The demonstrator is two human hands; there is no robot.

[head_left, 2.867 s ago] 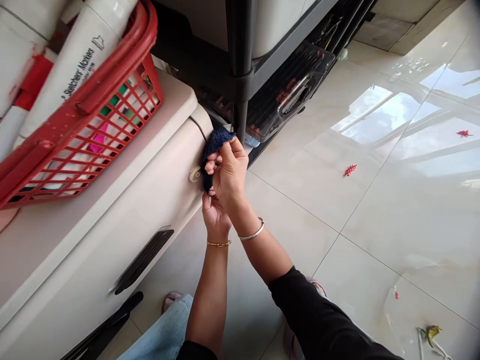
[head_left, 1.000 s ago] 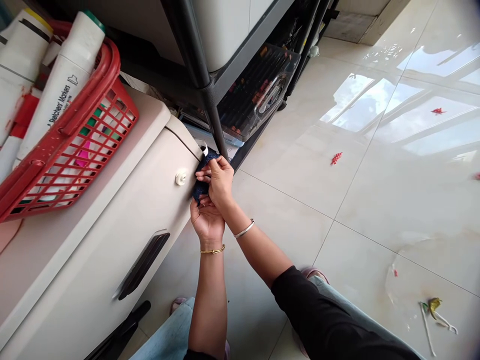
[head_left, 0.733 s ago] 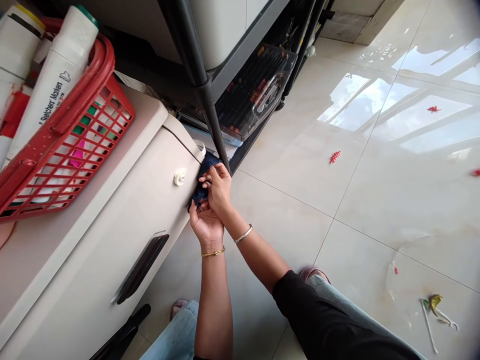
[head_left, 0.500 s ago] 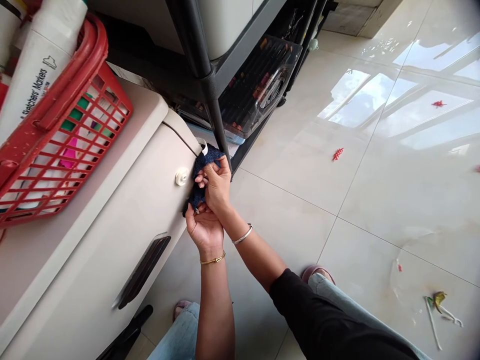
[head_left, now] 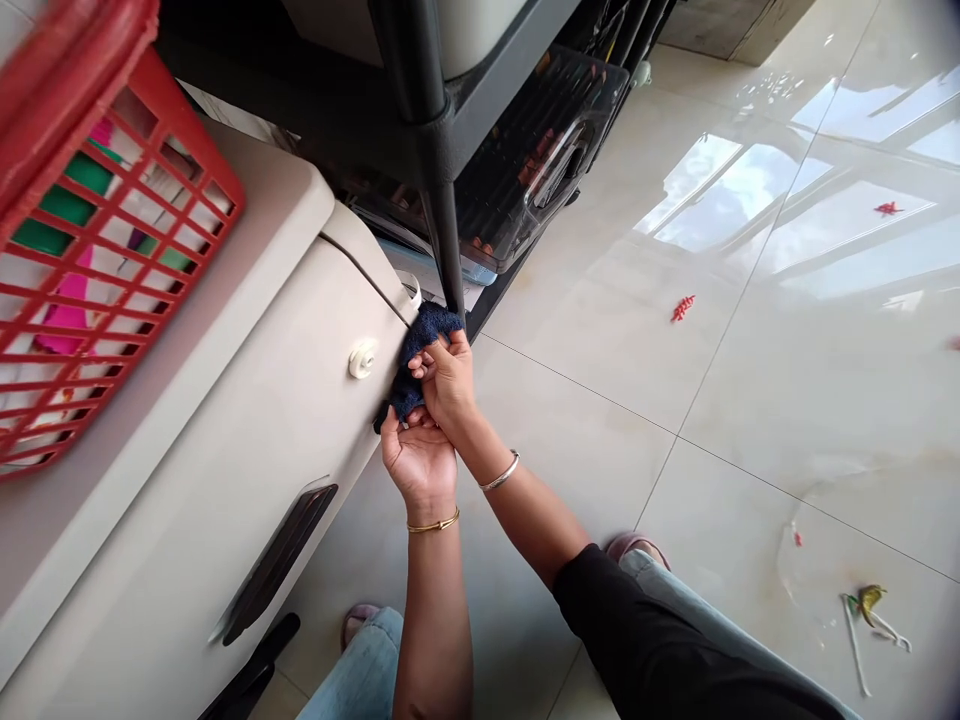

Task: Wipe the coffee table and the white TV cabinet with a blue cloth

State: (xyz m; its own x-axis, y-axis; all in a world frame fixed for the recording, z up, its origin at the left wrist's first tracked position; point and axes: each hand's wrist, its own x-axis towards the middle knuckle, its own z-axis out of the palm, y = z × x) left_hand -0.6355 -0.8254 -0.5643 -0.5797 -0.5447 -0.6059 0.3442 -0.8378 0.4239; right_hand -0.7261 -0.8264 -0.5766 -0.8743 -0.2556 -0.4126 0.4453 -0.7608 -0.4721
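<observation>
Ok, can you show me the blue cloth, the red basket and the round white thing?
Blue cloth [head_left: 430, 324]: head view, its upper part.
Red basket [head_left: 166, 96]: head view, its side wall.
Round white thing [head_left: 362, 359]: head view, its middle.

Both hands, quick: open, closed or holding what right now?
Left hand: palm up at the lower end of the navy cloth; fingertips partly hidden, grip cannot be told.
Right hand: closed, pinching the navy cloth's upper edge.

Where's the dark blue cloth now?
In the head view, just left of centre, the dark blue cloth is held by the right hand and the left hand, to the right of the round white knob and below the black post.
</observation>
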